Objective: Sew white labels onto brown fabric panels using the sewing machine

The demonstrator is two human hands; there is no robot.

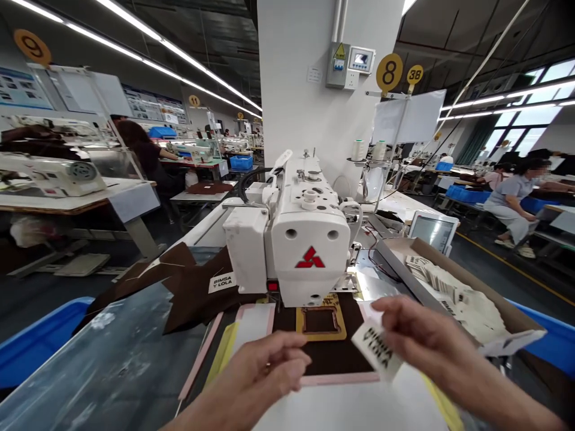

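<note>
Your right hand [422,341] pinches a printed white label [377,350] by its right-hand side, holding it tilted above the near right corner of the brown fabric panel [336,362]. Your left hand [274,365] grips nothing visible, fingers loosely curled by the near left corner of the yellow frame [321,337]; whether they touch the panel, you can't tell from here. Set down at that slant, the label could lie askew to the frame's edges. A brush from your left fingertips could wrinkle or shift the panel, and if the sewing machine head [309,233] ran now, fingers straying under it could get hurt. Your right forearm reaches in beside the cardboard box [516,335] at the bench's right edge, so a careless elbow might knock it and spill the loose labels [467,299].
</note>
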